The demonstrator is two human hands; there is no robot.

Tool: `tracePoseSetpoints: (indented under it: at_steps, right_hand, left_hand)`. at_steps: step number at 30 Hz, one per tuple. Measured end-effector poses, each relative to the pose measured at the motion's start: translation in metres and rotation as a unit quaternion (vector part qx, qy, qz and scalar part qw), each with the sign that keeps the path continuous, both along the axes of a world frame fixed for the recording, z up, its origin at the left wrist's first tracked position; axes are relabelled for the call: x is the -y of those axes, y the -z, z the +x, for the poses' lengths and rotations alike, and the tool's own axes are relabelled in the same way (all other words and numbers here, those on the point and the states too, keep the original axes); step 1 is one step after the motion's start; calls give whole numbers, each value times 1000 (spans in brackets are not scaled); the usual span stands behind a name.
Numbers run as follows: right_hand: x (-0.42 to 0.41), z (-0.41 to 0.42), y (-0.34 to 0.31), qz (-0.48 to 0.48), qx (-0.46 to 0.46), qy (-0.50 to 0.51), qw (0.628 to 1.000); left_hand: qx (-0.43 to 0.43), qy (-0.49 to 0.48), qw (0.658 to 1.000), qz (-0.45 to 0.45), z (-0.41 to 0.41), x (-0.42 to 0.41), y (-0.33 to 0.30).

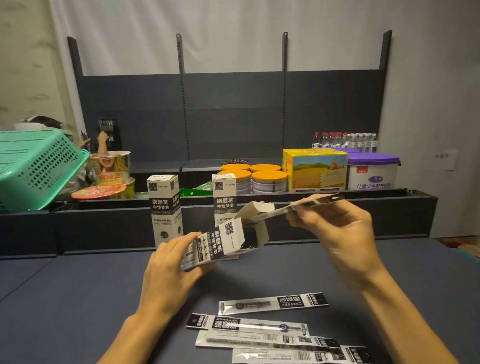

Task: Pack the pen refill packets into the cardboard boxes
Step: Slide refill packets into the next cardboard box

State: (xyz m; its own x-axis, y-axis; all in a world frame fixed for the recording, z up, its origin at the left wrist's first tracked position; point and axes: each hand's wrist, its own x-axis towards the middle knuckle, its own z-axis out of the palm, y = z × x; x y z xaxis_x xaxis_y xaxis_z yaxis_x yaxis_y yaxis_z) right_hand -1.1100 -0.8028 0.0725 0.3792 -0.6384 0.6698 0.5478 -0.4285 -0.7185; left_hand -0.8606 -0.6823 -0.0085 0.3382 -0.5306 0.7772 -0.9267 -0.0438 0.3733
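Reading "刷题笔 中性替芯", the box [223,244] meets a refill packet [297,206].

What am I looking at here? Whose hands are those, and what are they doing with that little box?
There is no machine here. The picture comes from a camera worn on a person's head, so you see their own two arms reaching out in front. The left hand holds a small cardboard box, tipped over with its flap open. The right hand pinches a long, thin pen refill packet, its end at the box's opening. On the dark table, near the person, lie more packets, some overlapping. Two more boxes stand upright behind. Further back is a shelf with a green basket, orange-lidded cans and water bottles.
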Motion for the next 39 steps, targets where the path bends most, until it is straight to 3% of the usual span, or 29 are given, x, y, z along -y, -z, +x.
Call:
tracePoseSetpoints:
  at_steps: [5, 8, 11, 20, 31, 39]
  right_hand:
    - [-5, 20, 14, -111, -62, 59, 990]
    - [-3, 29, 22, -229, -100, 147, 957]
    - [-3, 33, 26, -281, -120, 186, 934]
    - [-4, 31, 26, -320, -47, 241, 915]
    - [-4, 41, 33, -358, -123, 220, 899]
    - [-3, 39, 34, -361, -108, 243, 894]
  left_hand:
    - [11, 1, 1000, 0, 1, 1, 1]
    - [21, 7, 1000, 1, 0, 1, 0]
    - [30, 15, 999, 4, 0, 0, 1]
    - [13, 15, 1000, -2, -1, -1, 0]
    - [14, 35, 999, 7, 2, 0, 1]
    - [12, 34, 999, 11, 1, 1, 1]
